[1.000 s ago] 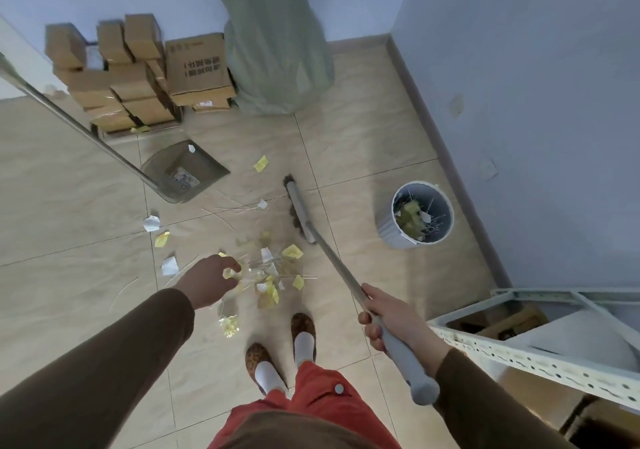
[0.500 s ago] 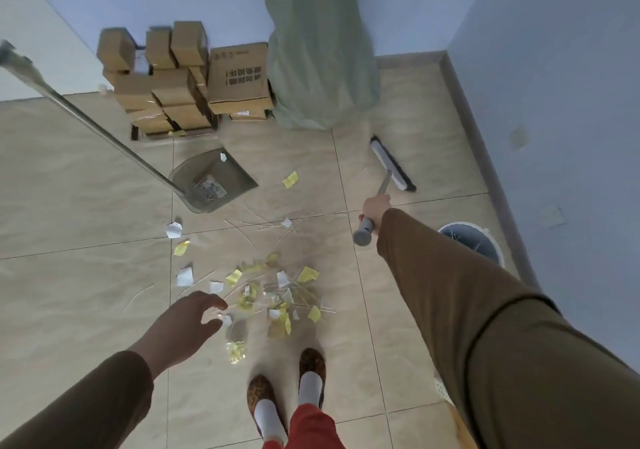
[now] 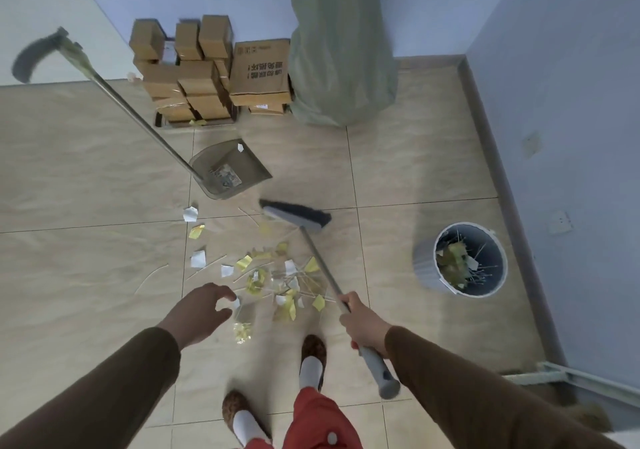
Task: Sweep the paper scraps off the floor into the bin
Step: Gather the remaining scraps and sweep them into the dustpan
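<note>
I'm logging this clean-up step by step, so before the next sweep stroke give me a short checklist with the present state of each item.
1. Right hand gripping the grey-handled broom: ok.
2. Broom's dark bristle head set beyond the yellow and white paper scraps, between them and the grey long-handled dustpan: ok.
3. Dustpan standing open on the tiled floor: ok.
4. Left hand on the dustpan handle: not ok, it is empty, fingers open.
5. Round grey bin has room: cannot tell, already holds scraps.

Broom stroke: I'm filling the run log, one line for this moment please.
right hand: grips broom | left hand: open | paper scraps: on floor | dustpan: standing unheld
</note>
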Demonstrator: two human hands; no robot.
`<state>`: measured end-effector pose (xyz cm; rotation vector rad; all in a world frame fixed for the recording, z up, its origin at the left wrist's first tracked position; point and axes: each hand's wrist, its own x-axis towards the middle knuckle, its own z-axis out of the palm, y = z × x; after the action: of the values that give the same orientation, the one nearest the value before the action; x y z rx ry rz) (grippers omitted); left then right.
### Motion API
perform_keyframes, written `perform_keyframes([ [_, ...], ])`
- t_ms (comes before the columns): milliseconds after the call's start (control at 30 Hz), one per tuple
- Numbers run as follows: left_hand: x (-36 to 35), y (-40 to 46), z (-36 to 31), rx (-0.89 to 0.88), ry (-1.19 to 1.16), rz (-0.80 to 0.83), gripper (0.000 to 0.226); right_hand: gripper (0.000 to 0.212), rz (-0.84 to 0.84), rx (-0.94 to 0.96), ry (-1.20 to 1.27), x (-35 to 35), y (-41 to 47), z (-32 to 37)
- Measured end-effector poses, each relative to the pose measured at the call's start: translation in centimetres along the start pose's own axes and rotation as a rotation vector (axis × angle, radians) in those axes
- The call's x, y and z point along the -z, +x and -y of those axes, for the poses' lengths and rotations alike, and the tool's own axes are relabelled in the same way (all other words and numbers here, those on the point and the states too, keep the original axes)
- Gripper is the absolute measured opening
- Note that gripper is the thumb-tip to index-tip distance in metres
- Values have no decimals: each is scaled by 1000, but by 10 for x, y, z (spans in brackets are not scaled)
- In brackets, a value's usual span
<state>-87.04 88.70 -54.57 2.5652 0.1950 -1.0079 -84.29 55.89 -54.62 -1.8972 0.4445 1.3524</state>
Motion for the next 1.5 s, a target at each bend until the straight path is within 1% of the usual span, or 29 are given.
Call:
perform_keyframes([
  [67, 3, -7, -2, 3, -2, -3, 28, 35, 16, 29, 45, 0, -35, -15],
  [133, 6, -13, 0, -1, -7, -17, 28, 33, 7, 50, 80, -2, -63, -34],
  [267, 6, -25, 11, 3, -19, -34, 30, 35, -99, 85, 168, -9, -103, -64],
  [367, 1, -35, 24, 21, -10, -20, 30, 32, -224, 108, 149, -19, -106, -67],
  [467, -8, -49, 39, 14, 3, -11, 30, 35, -264, 60, 143, -44, -79, -58],
  [533, -14, -59, 50, -6, 5, -20, 31, 38, -245, 11, 217, -73, -59, -51],
  [600, -20, -70, 63, -22, 7, -22, 31, 40, -178, -23, 321, -110, -51, -46],
  [700, -26, -88, 86, -42, 16, -16, 31, 37, -93, -51, 410, -159, -70, -55],
  [800, -32, -107, 113, -64, 23, 3, 30, 37, -94, -43, 534, -188, -106, -75],
  [867, -36, -119, 132, -77, 20, 8, 29, 34, -142, -8, 578, -208, -131, -87],
  [967, -41, -134, 159, -96, 11, 22, 29, 31, -265, 3, 617, -246, -157, -95],
  [1067, -45, -146, 184, -104, 4, 27, 30, 30, -399, -48, 632, -280, -164, -92],
  [1167, -50, -155, 206, -109, -6, 29, 30, 31, -454, -99, 719, -307, -148, -80],
  [1333, -57, -170, 241, -81, -18, 21, 30, 36, -355, -216, 998, -351, -92, -35],
  [1400, -58, -175, 256, -59, -16, 25, 30, 30, -291, -203, 1072, -377, -75, -11],
  [1500, -59, -182, 272, -33, -15, 15, 29, 27, -199, -122, 1145, -407, -75, 30],
])
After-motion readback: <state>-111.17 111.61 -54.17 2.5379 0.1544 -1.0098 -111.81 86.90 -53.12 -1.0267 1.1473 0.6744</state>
